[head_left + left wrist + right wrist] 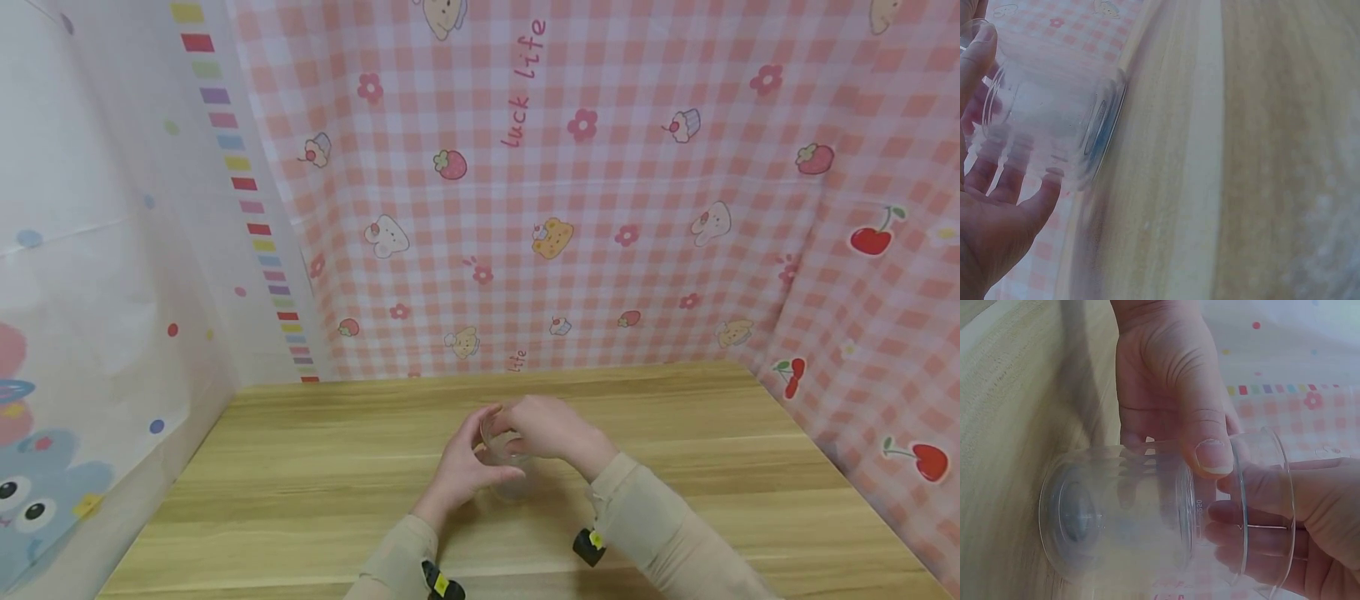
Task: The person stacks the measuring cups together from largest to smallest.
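In front of me stands clear glassware, its lower part a glass beaker (pixel 1110 519) with its base at the tabletop. Two rims show at its upper end in the right wrist view, as if a second glass beaker (pixel 1266 440) is nested in the first. My left hand (pixel 468 467) grips the lower beaker's side, thumb on the near face and fingers behind the glass. From above, my right hand (pixel 547 429) holds the upper rim, its fingertips showing through the glass. Whether every one of those fingers is inside cannot be told.
A wood-grain tabletop (pixel 300 500) lies under the hands. Pink checked cloth (pixel 562 183) hangs behind and at the right, and a white printed cloth (pixel 97 208) at the left. A dark strap end (pixel 588 547) sticks out by the right sleeve.
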A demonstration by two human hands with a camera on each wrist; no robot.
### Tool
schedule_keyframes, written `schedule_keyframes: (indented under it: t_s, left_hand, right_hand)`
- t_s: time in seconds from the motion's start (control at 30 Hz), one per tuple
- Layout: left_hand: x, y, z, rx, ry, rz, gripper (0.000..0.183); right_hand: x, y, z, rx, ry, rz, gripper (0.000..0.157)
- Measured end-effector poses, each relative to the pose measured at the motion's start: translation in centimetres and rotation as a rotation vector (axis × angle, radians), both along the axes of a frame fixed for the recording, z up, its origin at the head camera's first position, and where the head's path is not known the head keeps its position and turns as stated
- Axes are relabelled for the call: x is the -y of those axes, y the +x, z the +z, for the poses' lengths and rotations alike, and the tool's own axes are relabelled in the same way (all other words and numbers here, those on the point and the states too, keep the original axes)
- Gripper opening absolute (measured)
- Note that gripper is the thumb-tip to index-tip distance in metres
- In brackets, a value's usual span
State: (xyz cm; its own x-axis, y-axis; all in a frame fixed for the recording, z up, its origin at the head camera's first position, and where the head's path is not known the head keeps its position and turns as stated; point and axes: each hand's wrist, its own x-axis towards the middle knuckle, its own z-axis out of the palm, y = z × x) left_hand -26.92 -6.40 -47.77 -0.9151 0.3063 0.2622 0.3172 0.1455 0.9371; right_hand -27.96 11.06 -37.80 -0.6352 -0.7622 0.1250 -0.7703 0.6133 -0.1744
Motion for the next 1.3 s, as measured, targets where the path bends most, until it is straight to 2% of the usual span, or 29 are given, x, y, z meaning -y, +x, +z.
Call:
schedule_keyframes:
  t_s: [0.43,0.67,1.07,1.2,1.3]
  left_hand:
    - [0.0,-0.1,-0.1,0.005,0.031,-0.012,0.088]
    - [0.0,-0.1,-0.1,0.014,0.027,-0.016,0.088]
    - [-0.1,-0.1,0.0,0.019,0.045,-0.021,0.089]
    - [-0.2,0.1,0.2,0.024,0.040,-0.015,0.091]
    - [-0.3,0.6,1.2,0.010,0.028,-0.021,0.091]
  right_hand:
    - [-0.5,0.5,0.0,-0.090,-0.062,-0.025,0.019]
    - [-0.9,1.0,0.0,-0.164,-0.083,-0.037,0.026]
    - [-2.2,1.5,-0.3,-0.269,-0.184,-0.017,0.032]
    - [-2.7,1.6,-0.4,-0.338,-0.197,-0.007,0.038]
    - [-3.2,1.6,-0.6,-0.395,-0.209,0.004,0.042]
